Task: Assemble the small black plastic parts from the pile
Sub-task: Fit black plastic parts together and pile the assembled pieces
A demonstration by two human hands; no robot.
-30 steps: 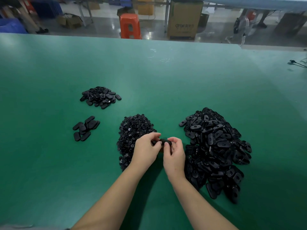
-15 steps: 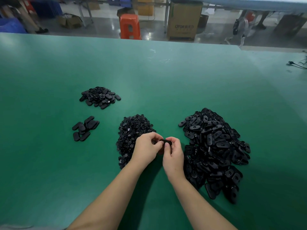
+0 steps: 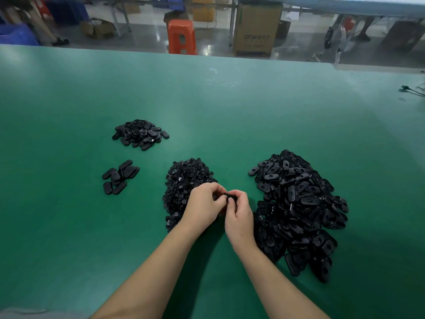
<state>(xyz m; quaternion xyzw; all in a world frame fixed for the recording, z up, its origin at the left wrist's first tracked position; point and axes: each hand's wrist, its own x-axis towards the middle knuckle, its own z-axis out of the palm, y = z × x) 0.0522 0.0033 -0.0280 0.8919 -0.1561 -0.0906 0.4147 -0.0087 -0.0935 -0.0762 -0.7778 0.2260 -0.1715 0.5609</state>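
Cardboard box (image 3: 256,31) bears blurred, unreadable print.

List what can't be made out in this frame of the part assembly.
- Head view: the black part pinched between left hand and right hand is mostly covered by fingers; whether two pieces are joined is unclear.
- The small round pieces are too tiny for detail.
- Both forearms are cut off by the bottom edge.

A wide green desk (image 3: 230,107) carries four black heaps: a big pile of oval plates (image 3: 296,208) right, small round pieces (image 3: 184,180) in the middle, and two smaller oval clusters (image 3: 140,134) (image 3: 119,177) left, well apart.
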